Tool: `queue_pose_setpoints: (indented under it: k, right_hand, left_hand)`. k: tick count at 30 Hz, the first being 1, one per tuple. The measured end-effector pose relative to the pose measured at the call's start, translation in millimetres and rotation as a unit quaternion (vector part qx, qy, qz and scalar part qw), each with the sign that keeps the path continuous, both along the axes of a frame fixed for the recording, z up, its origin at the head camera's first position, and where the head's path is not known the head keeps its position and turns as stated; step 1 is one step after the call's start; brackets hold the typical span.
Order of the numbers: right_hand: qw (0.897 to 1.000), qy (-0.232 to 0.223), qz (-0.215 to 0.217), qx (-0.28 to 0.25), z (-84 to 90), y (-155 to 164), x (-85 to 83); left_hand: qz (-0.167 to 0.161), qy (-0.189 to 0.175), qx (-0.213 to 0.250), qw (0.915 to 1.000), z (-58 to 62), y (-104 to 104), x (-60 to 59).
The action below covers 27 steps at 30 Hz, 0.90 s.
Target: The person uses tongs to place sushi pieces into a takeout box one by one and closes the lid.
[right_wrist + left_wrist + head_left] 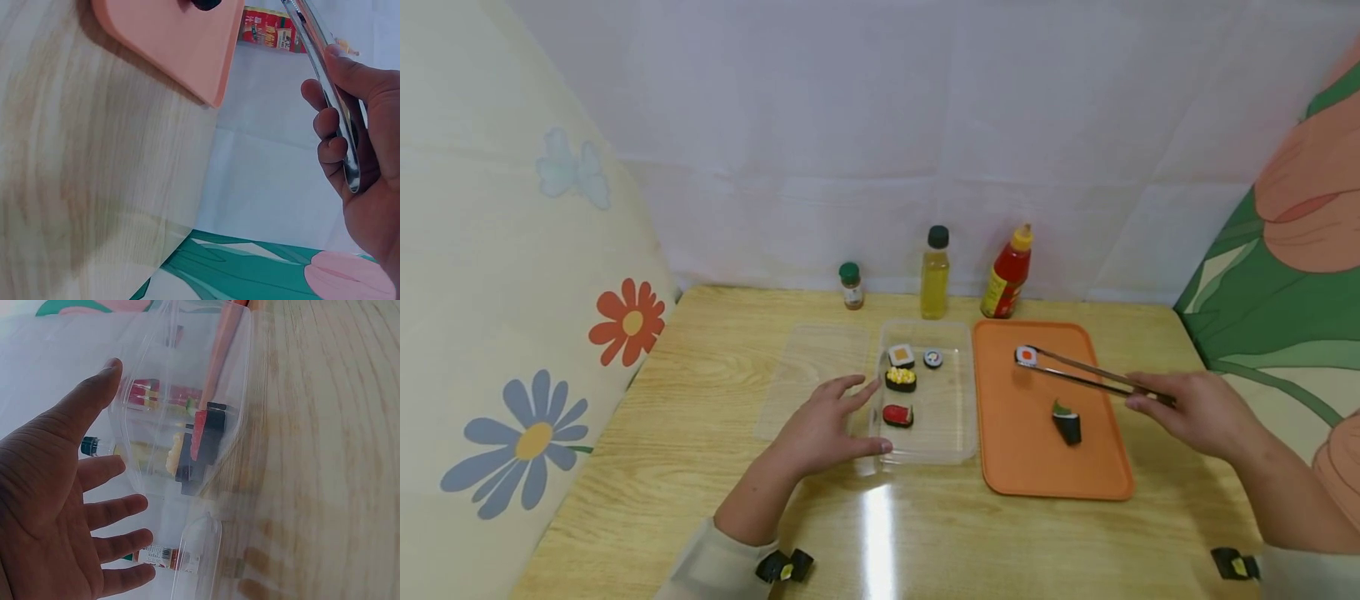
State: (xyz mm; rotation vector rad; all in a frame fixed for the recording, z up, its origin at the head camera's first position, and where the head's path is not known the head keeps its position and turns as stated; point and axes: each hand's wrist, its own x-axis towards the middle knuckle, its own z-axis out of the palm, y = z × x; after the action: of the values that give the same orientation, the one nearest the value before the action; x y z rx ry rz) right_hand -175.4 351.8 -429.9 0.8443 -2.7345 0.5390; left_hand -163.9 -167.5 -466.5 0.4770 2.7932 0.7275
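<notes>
My right hand [1198, 408] grips a pair of metal tongs [325, 81], with the fingers curled round them. Between the tong tips is a sushi roll [1026, 356] with a red centre, over the orange tray [1015, 450]. Lower on that tray lies a dark cone-shaped hand roll [1067, 425] with a green top. At the left side of a clear plastic container [943, 433], my left hand [827, 425] spreads its fingers and holds nothing. Inside the container sit a red-topped sushi [897, 415], a corn-topped sushi [901, 380], an orange-centred roll [901, 356] and a small round roll [932, 358].
A clear lid [812, 358] lies left of the container, partly behind my left hand. Along the back stand a green-capped spice jar [852, 287], an oil bottle [934, 279] and a red sauce bottle [1007, 279]. White cloth [820, 125] hangs behind the wooden table [700, 400].
</notes>
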Motion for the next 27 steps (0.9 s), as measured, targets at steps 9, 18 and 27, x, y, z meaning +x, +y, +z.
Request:
queue_pose_setpoints:
  k: [9, 18, 27]
  right_hand:
    - [1.000, -0.018, 0.010, -0.003, 5.7, -12, -6.5]
    - [0.999, -0.020, 0.039, -0.007, 16.1, -25, -15.8]
    - [0.998, -0.017, 0.053, 0.006, 24.7, -40, -22.7]
  left_hand:
    - [-0.001, -0.001, 0.005, 1.0000, -1.8, 0, -0.8]
    - [0.000, -0.004, 0.000, 1.0000, 0.3, 0, -0.6]
    - [-0.003, -0.001, 0.004, 1.0000, -0.9, -1, -0.8]
